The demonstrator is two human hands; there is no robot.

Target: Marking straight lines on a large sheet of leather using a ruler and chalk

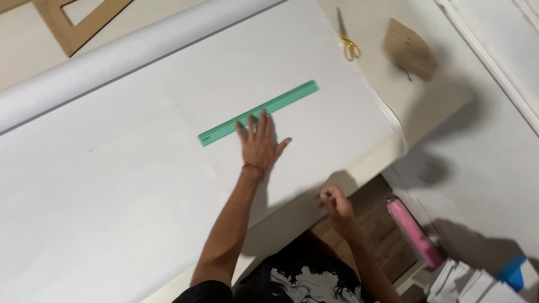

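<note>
The white paper [140, 185] fills most of the frame, spread flat over the table [432, 98] from the lower left to the upper right, and its rolled end [112, 59] runs as a long tube along the upper left. The table's bare top shows only in the upper right, past the paper's curled edge. On the paper, just above the middle of the frame, lies the green ruler [258, 113], slanting up to the right. My left hand [259, 147] rests flat on the paper with its fingers spread, and the fingertips touch the ruler's lower edge near its middle, the thumb splayed out to the right. My right hand [336, 203] is lower and to the right, at the paper's near edge by the table's rim, fingers curled in together; I cannot tell whether they pinch anything. In the upper left corner lies a brown cardboard frame [76, 25], cut off by the picture's edge. A brown card [410, 47] sits in the upper right on the bare table, with gold-handled scissors [347, 39] just to its left. A pink roll [414, 230] leans in the lower right, beside stacked white sheets [477, 283] and 1 small blue thing [512, 269].
</note>
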